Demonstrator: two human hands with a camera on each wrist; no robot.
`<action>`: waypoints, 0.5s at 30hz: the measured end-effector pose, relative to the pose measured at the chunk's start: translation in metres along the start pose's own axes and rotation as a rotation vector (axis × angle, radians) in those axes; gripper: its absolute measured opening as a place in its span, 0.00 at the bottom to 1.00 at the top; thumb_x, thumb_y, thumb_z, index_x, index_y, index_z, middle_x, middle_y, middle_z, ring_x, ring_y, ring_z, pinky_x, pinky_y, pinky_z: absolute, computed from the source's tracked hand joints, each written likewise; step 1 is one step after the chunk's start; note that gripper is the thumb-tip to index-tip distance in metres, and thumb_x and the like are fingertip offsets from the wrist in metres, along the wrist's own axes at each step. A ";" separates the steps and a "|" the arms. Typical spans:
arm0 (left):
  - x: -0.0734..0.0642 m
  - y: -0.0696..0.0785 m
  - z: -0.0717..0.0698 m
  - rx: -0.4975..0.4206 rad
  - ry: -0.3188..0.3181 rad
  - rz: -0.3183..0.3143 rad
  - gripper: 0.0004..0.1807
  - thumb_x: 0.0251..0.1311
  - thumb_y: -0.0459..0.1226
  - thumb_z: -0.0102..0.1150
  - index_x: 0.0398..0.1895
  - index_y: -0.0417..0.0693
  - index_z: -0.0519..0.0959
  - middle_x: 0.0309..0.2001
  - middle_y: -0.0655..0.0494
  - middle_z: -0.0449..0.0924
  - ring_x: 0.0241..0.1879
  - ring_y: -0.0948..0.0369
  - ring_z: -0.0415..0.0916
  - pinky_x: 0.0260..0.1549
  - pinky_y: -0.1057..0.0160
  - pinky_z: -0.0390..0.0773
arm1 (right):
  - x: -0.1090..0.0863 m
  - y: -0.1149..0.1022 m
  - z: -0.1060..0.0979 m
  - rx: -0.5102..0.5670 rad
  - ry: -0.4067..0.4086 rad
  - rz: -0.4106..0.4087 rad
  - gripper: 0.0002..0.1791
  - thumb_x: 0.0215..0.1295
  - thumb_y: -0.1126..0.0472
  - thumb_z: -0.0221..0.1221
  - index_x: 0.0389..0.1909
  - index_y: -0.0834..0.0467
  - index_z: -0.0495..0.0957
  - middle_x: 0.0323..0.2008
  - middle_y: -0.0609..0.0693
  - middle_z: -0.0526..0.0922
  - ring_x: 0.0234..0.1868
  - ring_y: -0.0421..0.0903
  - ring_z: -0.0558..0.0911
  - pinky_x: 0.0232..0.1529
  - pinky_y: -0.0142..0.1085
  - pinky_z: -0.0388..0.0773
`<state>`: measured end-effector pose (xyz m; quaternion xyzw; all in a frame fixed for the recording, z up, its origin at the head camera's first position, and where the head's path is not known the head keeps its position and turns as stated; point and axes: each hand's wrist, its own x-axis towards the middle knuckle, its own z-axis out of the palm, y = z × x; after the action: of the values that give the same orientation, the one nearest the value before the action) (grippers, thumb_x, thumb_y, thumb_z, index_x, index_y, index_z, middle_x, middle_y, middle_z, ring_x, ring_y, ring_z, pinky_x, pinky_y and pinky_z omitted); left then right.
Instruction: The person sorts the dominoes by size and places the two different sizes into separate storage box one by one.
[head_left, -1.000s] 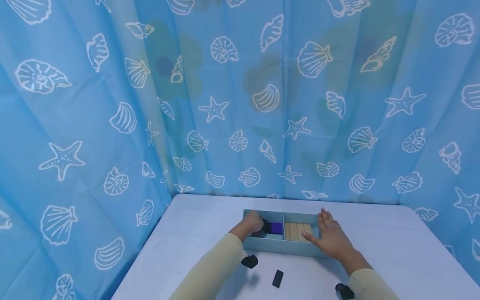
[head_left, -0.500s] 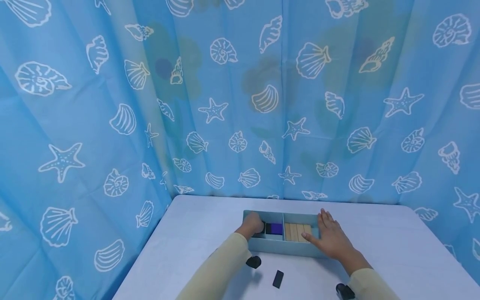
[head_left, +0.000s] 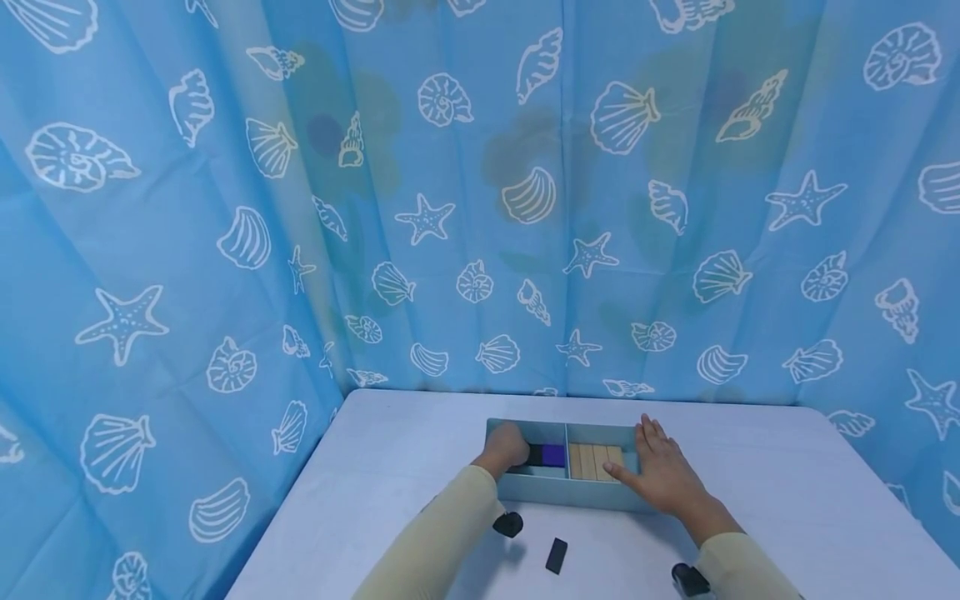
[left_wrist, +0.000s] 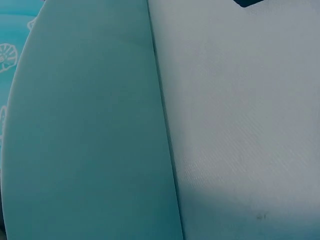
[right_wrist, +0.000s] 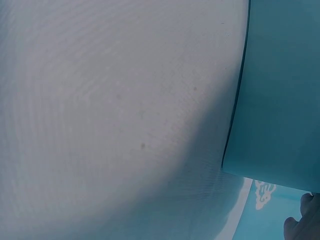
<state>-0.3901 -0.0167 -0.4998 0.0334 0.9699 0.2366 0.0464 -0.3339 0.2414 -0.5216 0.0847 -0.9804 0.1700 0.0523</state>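
Observation:
My left hand (head_left: pixel 510 445) reaches down into the left compartment of a grey-blue divided box (head_left: pixel 570 493). Its fingers are curled, with their tips hidden, at a flat black block (head_left: pixel 535 455). A purple block (head_left: pixel 553 456) lies right of the black one, against the divider. My right hand (head_left: pixel 663 475) rests over the box's right end, fingers straight along the end wall and thumb extended across the front rim. Beside that thumb, several light wooden blocks (head_left: pixel 592 462) lie side by side in the right compartment. In the left wrist view, the box wall (left_wrist: pixel 95 125) fills the left half.
A loose black block (head_left: pixel 557 556) lies on the white table (head_left: pixel 405 450) in front of the box. Behind the table hangs a blue shell-patterned curtain (head_left: pixel 465 208). In the right wrist view, the box wall (right_wrist: pixel 280 90) stands at the right.
My left hand has lowered a black block from a raised, tilted position to lie beside the purple block. My right hand has stayed at the box's right end.

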 end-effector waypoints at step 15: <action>0.001 -0.001 0.002 0.035 -0.021 0.002 0.05 0.63 0.30 0.54 0.36 0.37 0.79 0.30 0.51 0.77 0.30 0.57 0.74 0.36 0.58 0.78 | 0.000 0.000 0.000 -0.026 0.005 -0.016 0.60 0.63 0.27 0.48 0.70 0.77 0.46 0.73 0.72 0.41 0.73 0.68 0.42 0.68 0.62 0.40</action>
<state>-0.3907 -0.0167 -0.5021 0.0377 0.9734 0.2192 0.0557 -0.3343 0.2418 -0.5213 0.0914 -0.9817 0.1572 0.0571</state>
